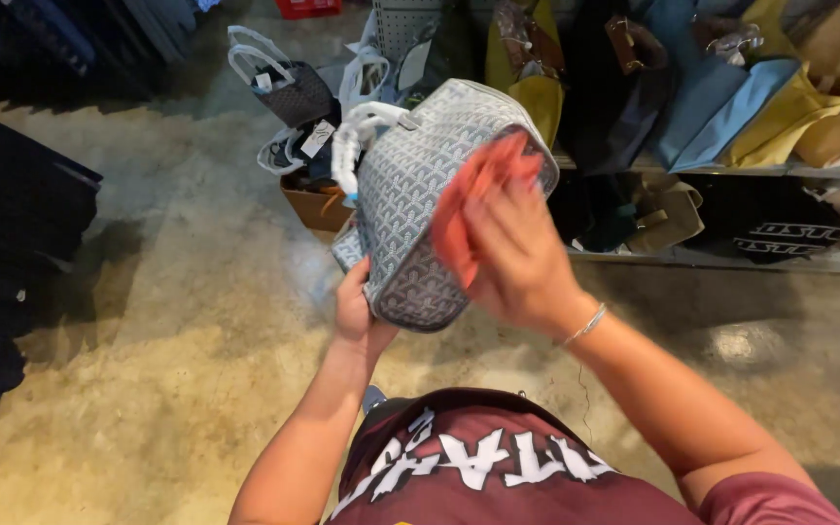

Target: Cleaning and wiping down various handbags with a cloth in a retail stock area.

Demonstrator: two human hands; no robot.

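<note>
- Grey patterned tote bag (410, 194): raised above the concrete floor (167, 369), before the bag shelf (731, 170).
- Left hand (354, 309): closed on its lower edge, keeping it steady.
- Right hand (512, 258): pressing an orange cloth (469, 199) flat against its side.

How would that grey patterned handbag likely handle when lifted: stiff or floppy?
Probably fairly stiff: the grey patterned handbag keeps its shape held from below by the left hand. Likely light, since one hand bears it. The orange cloth under the right hand looks limp.
</note>
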